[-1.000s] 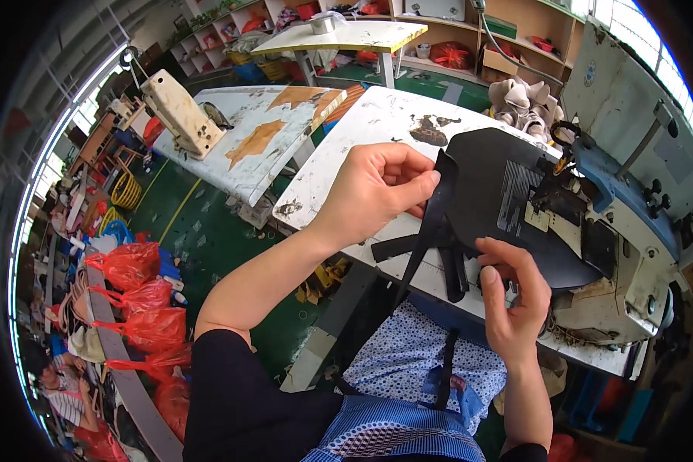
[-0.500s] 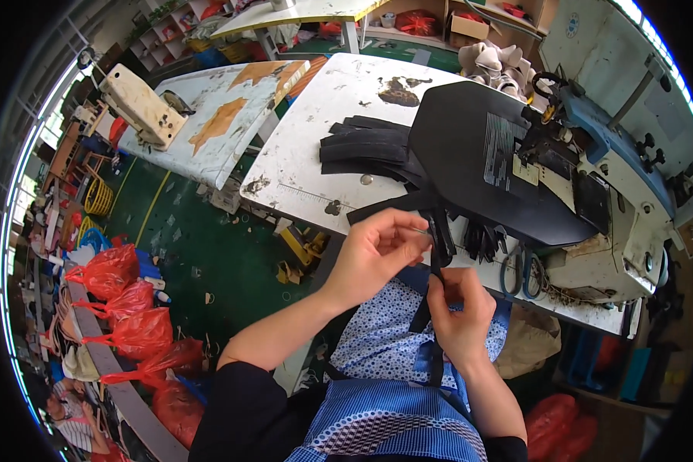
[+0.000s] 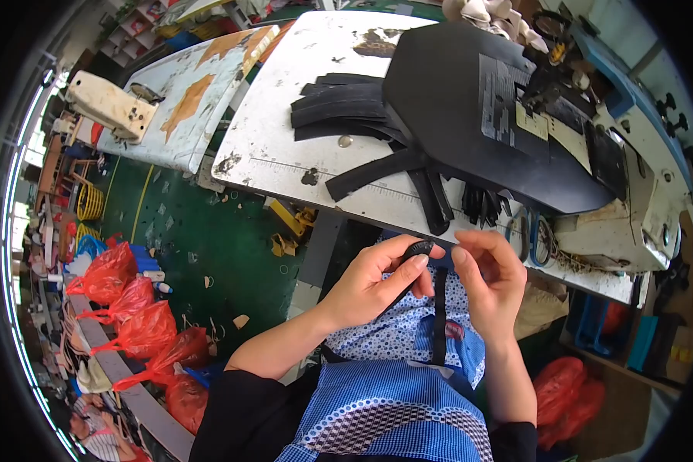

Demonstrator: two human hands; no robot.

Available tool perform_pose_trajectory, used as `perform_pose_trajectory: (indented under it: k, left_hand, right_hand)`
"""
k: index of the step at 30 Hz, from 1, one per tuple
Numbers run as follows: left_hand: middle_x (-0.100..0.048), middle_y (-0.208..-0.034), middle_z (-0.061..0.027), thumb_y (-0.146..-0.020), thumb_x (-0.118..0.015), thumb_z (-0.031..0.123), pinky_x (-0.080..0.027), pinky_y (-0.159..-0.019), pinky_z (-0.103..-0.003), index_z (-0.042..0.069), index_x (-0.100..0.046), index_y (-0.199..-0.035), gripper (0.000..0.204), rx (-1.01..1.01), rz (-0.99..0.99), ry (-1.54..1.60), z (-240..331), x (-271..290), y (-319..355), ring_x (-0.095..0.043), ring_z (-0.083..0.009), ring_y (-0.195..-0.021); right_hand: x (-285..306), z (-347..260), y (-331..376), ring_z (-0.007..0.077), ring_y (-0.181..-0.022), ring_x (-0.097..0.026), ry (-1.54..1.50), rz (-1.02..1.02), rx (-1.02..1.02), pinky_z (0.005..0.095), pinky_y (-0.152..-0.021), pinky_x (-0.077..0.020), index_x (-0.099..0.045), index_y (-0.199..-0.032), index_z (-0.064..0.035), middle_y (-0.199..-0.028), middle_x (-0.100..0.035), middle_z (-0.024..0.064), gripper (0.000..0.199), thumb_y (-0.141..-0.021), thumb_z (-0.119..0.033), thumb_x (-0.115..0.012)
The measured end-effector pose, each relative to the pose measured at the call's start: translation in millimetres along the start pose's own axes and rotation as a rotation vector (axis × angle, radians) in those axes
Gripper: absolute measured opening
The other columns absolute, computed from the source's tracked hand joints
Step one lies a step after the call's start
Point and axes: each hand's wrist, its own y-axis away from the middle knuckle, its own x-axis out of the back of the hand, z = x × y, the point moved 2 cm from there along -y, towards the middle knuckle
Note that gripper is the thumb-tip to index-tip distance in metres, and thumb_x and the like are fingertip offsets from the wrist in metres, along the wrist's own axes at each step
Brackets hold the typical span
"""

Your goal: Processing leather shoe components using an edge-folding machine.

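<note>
Bags [image 3: 123,308], red, far left on floor. Left hand [image 3: 377,281] pinches bent top of black strap [image 3: 439,308] over my lap; right hand [image 3: 489,277], just right, thumb and forefinger closed on it, tail hanging free. More strips [image 3: 346,115] on white table [image 3: 285,100] beyond.

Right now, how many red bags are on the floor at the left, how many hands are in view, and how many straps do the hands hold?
Red bags: 4
Hands: 2, left hand and right hand
Strap held between both hands: 1
Total: 7
</note>
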Motion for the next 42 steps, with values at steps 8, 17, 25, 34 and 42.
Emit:
perform_pose_trajectory:
  k: [8,17,25,34,42]
  left_hand:
    - [-0.066,-0.077,-0.0038,-0.109,-0.057,0.014,-0.051,-0.066,-0.026,-0.002,-0.064,-0.126,0.024,0.033,-0.037,-0.315,0.0,-5.4,-2.5,-0.062,-0.0082,-0.07]
    - [-0.061,-0.067,-0.0006,-0.103,-0.066,0.007,-0.044,-0.053,-0.025,-0.001,-0.07,-0.106,0.01,0.095,-0.03,-0.51,-5.7,-9.0,-5.0,-0.054,-0.0062,-0.058]
    - [-0.06,-0.066,-0.0029,-0.1,-0.068,0.012,-0.04,-0.052,-0.026,-0.002,-0.072,-0.106,0.016,0.284,-0.085,-0.204,-0.7,-7.0,0.1,-0.05,-0.0044,-0.058]
    - [-0.06,-0.069,0.0033,-0.106,-0.063,0.014,-0.041,-0.053,-0.023,-0.001,-0.074,-0.107,0.018,0.259,-0.141,-0.352,-5.7,-6.5,-2.1,-0.052,-0.0021,-0.062]
    - [-0.059,-0.066,0.002,-0.11,-0.058,0.016,-0.043,-0.057,-0.023,-0.001,-0.071,-0.109,0.02,0.177,-0.066,-0.161,-4.4,-6.9,-0.8,-0.054,-0.0046,-0.06]
  right_hand:
    - [12.9,-9.1,-12.6,0.0229,-0.082,-0.072,0.309,-0.258,0.25,0.0312,-0.068,-0.0585,-0.076,-0.104,0.0015,-0.096,-0.072,0.0117,0.014,-0.09,0.002,-0.076]
    - [13.0,-23.2,-8.7,0.0206,-0.078,-0.065,0.924,-0.51,0.702,0.0319,-0.058,-0.0557,-0.07,-0.097,0.0023,-0.088,-0.059,0.0064,0.026,-0.074,-0.008,-0.072]
    - [19.8,-0.3,-6.6,0.0256,-0.078,-0.071,0.277,-0.517,0.097,0.036,-0.064,-0.0576,-0.07,-0.1,0.0017,-0.088,-0.065,0.0114,0.015,-0.086,0.003,-0.075]
    - [21.0,-11.6,-11.0,0.0296,-0.074,-0.069,0.581,-0.542,0.475,0.0346,-0.066,-0.056,-0.071,-0.101,0.0003,-0.086,-0.064,0.0117,0.019,-0.083,0.0,-0.078]
    - [22.7,15.4,8.0,0.0097,-0.083,-0.07,-0.342,-0.342,-0.482,0.0247,-0.077,-0.0586,-0.072,-0.111,0.0048,-0.096,-0.076,0.0062,0.017,-0.105,-0.011,-0.069]
